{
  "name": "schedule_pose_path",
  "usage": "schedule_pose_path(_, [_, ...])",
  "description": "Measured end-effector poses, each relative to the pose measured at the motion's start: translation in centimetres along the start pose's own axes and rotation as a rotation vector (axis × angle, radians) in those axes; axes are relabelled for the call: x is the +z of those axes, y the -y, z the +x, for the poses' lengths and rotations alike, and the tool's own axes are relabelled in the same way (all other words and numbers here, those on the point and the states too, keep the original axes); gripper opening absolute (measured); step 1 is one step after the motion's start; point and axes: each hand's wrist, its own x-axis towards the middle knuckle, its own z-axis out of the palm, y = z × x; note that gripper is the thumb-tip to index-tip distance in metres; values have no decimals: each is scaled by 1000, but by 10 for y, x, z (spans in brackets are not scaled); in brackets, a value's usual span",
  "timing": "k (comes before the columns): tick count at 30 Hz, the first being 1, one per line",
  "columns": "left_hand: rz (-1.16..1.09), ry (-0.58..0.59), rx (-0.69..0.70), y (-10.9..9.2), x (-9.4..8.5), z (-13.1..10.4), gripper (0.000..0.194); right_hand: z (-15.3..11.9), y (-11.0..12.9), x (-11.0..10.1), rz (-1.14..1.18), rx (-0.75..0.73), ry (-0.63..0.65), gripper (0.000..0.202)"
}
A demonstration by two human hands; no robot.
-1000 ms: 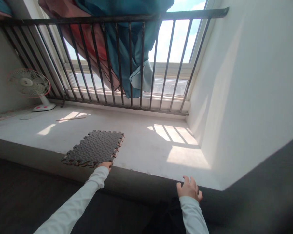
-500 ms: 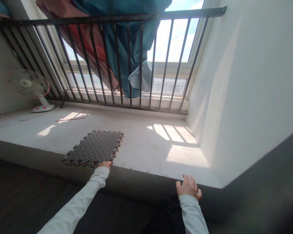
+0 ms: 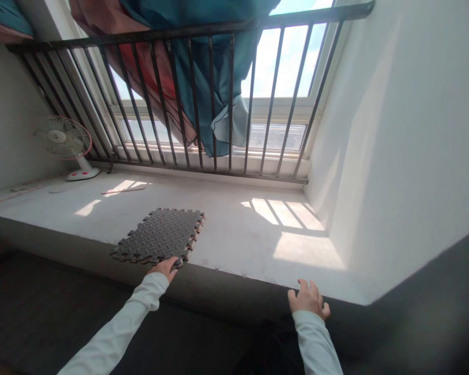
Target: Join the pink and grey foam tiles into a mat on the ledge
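A stack of dark grey interlocking foam mats (image 3: 164,234), with toothed edges and a raised zigzag tread, lies on the white window ledge (image 3: 226,229); its near edge juts slightly past the ledge's front. My left hand (image 3: 164,267) is closed at the stack's near right corner, thumb towards the top, the other fingers partly hidden by the mats. Farther right, my right hand (image 3: 308,299) hovers by the ledge's front edge, fingers spread and holding nothing. Whether its fingertips touch the ledge I cannot tell.
A white and pink fan (image 3: 64,138) stands at the ledge's left end. Behind the ledge runs a dark metal railing (image 3: 191,169), with a teal and pink curtain (image 3: 214,78) before the window. A thin strip (image 3: 123,191) lies near the fan. A white wall (image 3: 406,156) bounds the right.
The view has shifted, so the scene sits a little farther right. My left hand has slid slightly left along the mats' near edge, exposing the corner. My right hand keeps its spread pose.
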Motion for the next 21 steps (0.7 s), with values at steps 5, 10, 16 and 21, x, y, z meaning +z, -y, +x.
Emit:
schedule_pose_path(5, [79,43,18,-15,-8,-2,39,-1,-1,2,-10,-10,-15,34])
schedule_pose_path(10, [142,31,19,-22,-12,-2,39,-2,-4,-1,-16,-6,-12,35])
schedule_pose_path(16, [170,45,74,-26,-14,-3,39,-2,-2,-3,-7,-11,20,36])
schedule_pose_path(21, [202,-22,87,-19,-13,1,38,-2,0,0,-25,-4,14,35])
